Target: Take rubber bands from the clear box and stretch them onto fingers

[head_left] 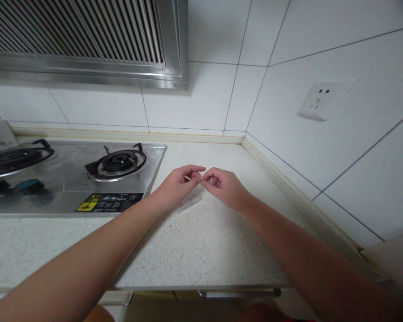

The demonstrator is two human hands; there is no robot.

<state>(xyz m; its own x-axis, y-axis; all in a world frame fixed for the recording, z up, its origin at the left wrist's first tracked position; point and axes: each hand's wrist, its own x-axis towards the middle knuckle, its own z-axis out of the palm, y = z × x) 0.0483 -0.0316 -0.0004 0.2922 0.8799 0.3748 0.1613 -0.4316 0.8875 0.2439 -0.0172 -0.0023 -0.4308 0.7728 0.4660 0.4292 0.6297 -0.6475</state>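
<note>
My left hand (183, 184) and my right hand (226, 185) meet fingertip to fingertip above the countertop, right of the stove. Both are closed in a pinch. A tiny yellowish thing (202, 178) shows between their thumbs and forefingers; it is too small to name. The left index finger is stretched out above the pinch. On the counter below my left hand lies a clear plastic piece (190, 202), partly hidden by that hand. Something pale shows at the back of my right fingers, too small to make out.
A steel gas stove (70, 179) with two burners stands at the left, under a range hood (173, 76). The speckled countertop (195, 250) runs to white tiled walls at the back and right. A wall socket (322, 99) sits on the right wall. A drawer handle (240, 293) shows below the front edge.
</note>
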